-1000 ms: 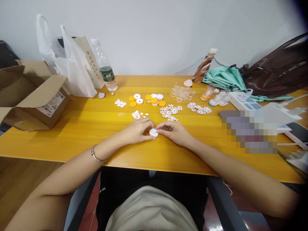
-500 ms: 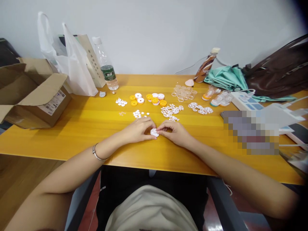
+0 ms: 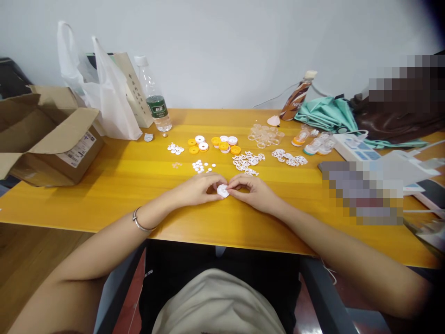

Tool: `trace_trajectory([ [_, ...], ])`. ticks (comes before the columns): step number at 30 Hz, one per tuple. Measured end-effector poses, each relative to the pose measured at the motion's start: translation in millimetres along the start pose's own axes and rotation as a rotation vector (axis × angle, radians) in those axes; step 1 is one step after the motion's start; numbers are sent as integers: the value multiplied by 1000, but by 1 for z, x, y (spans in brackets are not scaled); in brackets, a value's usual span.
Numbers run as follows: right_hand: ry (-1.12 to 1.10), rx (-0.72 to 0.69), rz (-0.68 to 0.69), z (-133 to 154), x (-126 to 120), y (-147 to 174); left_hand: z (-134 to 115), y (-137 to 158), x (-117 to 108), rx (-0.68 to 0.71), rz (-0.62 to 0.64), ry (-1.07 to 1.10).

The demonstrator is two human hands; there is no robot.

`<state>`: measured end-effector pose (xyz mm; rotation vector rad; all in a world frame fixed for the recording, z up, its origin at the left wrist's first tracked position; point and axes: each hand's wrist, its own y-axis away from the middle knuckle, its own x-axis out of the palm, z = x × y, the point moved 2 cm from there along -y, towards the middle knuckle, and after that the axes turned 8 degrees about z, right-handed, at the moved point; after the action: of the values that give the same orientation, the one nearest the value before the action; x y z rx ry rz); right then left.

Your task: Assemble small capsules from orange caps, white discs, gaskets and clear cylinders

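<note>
On the near side of a yellow-brown table (image 3: pixel 250 227), clamps a white disc (image 3: pixel 222 190) with both hands

Takes the disc as the middle of the dial, with twelve toward the wall (image 3: pixel 222 55). Wears a silvery bangle (image 3: pixel 135 221) near the left wrist, at eight o'clock. Curves the thumb and fingers of the left hand (image 3: pixel 200 190) around the disc from the nine o'clock side, closed on it. Pinches the opposite edge, at three, between thumb and fingertip of the right hand (image 3: pixel 256 193). Leaves unclear any contact between disc and tabletop.

Just beyond the fingers, shows small white rounds (image 3: pixel 198 165) between ten and eleven, and white openwork pieces (image 3: pixel 245 163) between one and two. Farther out, has orange and white rings (image 3: pixel 224 145) in two clusters, at eleven and twelve. Farther again, includes clear cups (image 3: pixel 266 134) heaped between one and two.

Toward the back, keeps an open cardboard box (image 3: pixel 66 153) between nine and ten, a white plastic bag (image 3: pixel 113 106) at ten, a green-labelled water bottle (image 3: pixel 157 106) near eleven, a tilted brown bottle (image 3: pixel 296 102) between one and two, and a folded green cloth item (image 3: pixel 325 113) at two.
</note>
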<state>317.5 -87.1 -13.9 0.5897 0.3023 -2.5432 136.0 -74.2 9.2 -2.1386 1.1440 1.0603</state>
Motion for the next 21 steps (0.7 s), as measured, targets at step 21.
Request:
trace_trajectory([
  [21,-444,157,-111,-9,2,-10,13,-8,7,-72,-156,176],
])
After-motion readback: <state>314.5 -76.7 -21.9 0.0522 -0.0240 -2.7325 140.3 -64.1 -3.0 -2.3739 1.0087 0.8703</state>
